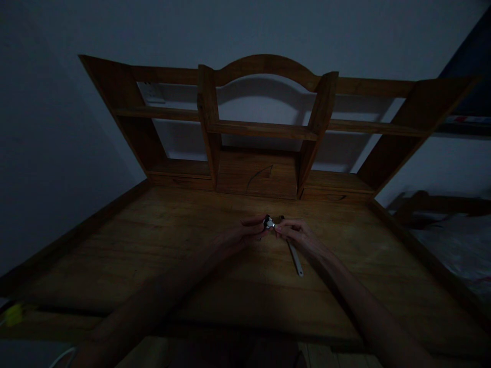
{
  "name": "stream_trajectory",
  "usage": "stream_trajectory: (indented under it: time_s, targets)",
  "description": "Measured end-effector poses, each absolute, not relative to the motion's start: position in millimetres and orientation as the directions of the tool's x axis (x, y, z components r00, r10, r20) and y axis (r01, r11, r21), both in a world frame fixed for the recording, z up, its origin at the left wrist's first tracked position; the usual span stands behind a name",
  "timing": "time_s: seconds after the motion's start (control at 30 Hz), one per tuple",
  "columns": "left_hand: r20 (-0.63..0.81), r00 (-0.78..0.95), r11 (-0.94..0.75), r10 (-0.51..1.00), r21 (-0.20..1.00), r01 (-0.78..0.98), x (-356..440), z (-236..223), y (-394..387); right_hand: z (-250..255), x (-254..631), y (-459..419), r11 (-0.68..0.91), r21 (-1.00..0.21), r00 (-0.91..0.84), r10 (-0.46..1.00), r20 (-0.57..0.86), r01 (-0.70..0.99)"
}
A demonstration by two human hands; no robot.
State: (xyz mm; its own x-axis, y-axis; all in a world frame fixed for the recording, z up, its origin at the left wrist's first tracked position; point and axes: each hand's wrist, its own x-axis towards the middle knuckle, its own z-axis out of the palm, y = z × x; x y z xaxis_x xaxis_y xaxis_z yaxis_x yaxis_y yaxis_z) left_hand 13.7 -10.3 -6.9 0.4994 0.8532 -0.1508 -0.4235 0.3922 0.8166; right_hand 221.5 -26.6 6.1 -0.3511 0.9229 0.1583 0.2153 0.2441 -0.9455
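A small black-and-silver object is held between both hands above the middle of the wooden desk; the dim light hides its exact kind. The fingers of my left hand are closed on its dark side. From the other side, my right hand pinches its shiny end between thumb and fingers. Below my right hand a long tool with a pale handle lies on the desktop. Its dark head shows just behind my fingers, and the part between is covered by the hand.
The wooden desktop carries a hutch with shelves and small drawers along its back, against the wall. Something yellow is at the front left corner. Clear plastic wrapping appears beyond the right edge.
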Motion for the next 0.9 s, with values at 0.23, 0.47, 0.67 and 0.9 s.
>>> stream_trajectory:
  time_s: [0.23, 0.47, 0.67, 0.9]
  targets:
    - [-0.146, 0.502, 0.381, 0.853, 0.83, -0.406, 13.3, -3.0, -11.1, 9.2, 219.5, -28.8, 0.223, -0.952, -0.346, 0.928, 0.14, 0.21]
    - [-0.129, 0.504, 0.368, 0.854, 0.834, -0.411, 13.6, -4.5, -10.1, 13.2, 219.2, -31.1, 0.332, -0.89, -0.314, 0.92, 0.233, 0.313]
    - [-0.134, 0.481, 0.343, 0.866, 0.86, -0.379, 14.4, -1.1, -11.5, 16.0, 219.1, -32.7, 0.336, -0.881, -0.324, 0.918, 0.227, 0.333]
    - [-0.108, 0.437, 0.285, 0.893, 0.887, -0.363, 16.7, 3.3, -14.2, 14.0, 221.0, -31.3, 0.35, -0.869, -0.325, 0.915, 0.238, 0.349]
